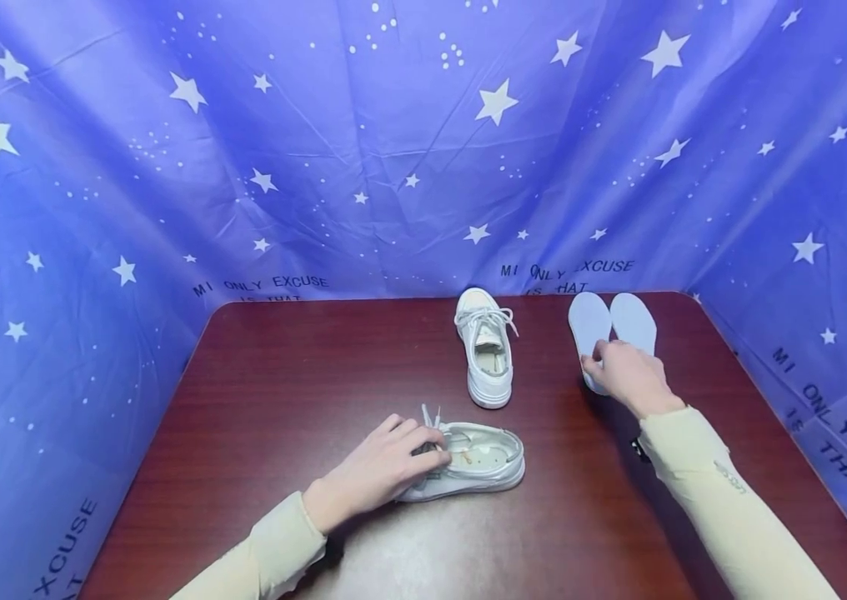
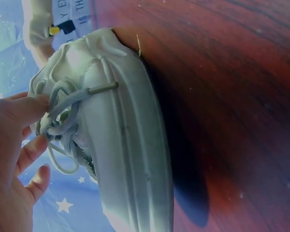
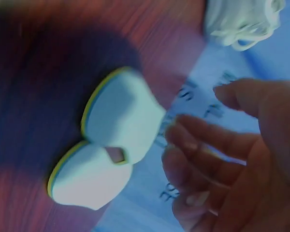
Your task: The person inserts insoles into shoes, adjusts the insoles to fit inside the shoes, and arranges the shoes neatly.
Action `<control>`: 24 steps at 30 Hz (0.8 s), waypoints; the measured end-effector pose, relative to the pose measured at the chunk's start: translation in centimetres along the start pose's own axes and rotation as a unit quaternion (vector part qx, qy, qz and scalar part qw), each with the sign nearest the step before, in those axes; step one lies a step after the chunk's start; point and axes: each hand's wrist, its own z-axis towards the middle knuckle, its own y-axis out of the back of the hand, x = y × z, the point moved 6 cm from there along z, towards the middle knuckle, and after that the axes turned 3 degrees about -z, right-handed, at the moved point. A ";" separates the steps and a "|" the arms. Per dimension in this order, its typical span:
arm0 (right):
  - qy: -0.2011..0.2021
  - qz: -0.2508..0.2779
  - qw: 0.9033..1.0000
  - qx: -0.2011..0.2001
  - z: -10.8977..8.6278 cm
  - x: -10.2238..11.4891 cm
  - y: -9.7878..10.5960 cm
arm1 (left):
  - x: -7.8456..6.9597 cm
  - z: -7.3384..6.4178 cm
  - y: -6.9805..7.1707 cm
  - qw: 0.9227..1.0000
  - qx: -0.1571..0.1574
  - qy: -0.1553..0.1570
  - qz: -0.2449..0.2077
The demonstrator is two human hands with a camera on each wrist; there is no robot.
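Observation:
A white lace-up shoe (image 1: 494,479) lies sideways on the table, its heel to the right. My left hand (image 1: 386,462) grips it at the tongue and laces. The left wrist view shows the thumb against the grey laces (image 2: 65,104), the other fingers bent beside the shoe opening. At the far right, two pale insoles (image 1: 590,321) with yellow and blue edges lie side by side. Over their near ends hovers my right hand (image 1: 629,379), closest to the left one. In the right wrist view its thumb and loosely bent fingers (image 3: 203,133) stand apart, nothing between them.
A second white shoe (image 1: 489,375) stands near the table's back edge, toe away from me, between the gripped shoe and the insoles. Blue star-patterned cloth (image 1: 363,167) surrounds the brown table (image 1: 303,367) at the back and sides.

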 end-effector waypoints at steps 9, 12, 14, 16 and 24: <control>-0.102 -0.022 0.994 0.020 4.1 -3.1 -1.8 | -0.1 0.1 0.1 1.000 0.013 0.008 -0.017; -0.133 -0.025 0.990 0.026 4.8 -3.5 -2.7 | -0.3 0.1 0.0 1.000 0.018 0.006 -0.020; -0.152 -0.030 0.987 0.035 5.4 -3.7 -3.2 | -0.3 0.2 0.0 1.000 0.017 0.004 -0.014; -0.165 -0.035 0.985 0.046 5.9 -3.8 -3.5 | -0.3 0.3 0.0 1.000 0.013 0.001 -0.005; -0.160 -0.043 0.983 0.075 7.4 -3.9 -4.1 | 0.1 0.2 0.0 1.000 0.006 -0.004 -0.009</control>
